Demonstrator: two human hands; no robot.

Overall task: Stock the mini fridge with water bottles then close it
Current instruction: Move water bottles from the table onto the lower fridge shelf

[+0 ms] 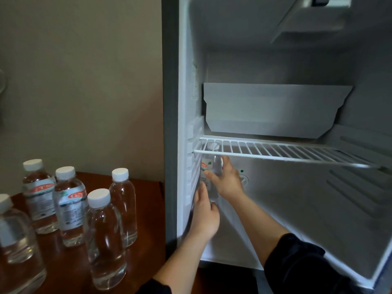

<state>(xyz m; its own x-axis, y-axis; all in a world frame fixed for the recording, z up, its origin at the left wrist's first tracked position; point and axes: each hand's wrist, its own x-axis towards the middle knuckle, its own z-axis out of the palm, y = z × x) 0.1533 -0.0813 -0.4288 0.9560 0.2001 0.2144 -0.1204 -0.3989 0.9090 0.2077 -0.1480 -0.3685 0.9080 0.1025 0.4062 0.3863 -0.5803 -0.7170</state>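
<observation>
Wooden table point(148, 209), far left, against a beige wall point(84, 81): carries five upright water bottles with white caps, standing close together. Edge bottle point(14, 240), cut off by the frame. Rear labelled bottle point(39, 196). Front labelled bottle point(71, 206), just beside it. Near plain bottle point(105, 240), foremost. Far plain bottle point(125, 209), behind it. Mini fridge point(286, 209), right of the table, door open, white inside. Held bottle point(212, 166), upright in the lower compartment near the left wall, cap just beneath the wire shelf point(286, 152). Left hand point(204, 217): forearm rises from the bottom edge, fingers point upward along the held bottle's lower body, thumb on its front, clasping it low. Right hand point(228, 181): arm in a dark sleeve point(297, 262) reaches in from the lower right, thumb across the label, fingers wrapped behind, gripping the middle. Round dial point(244, 179), partly hidden behind the right hand. White tray point(273, 109), above the wire shelf, at the back.
</observation>
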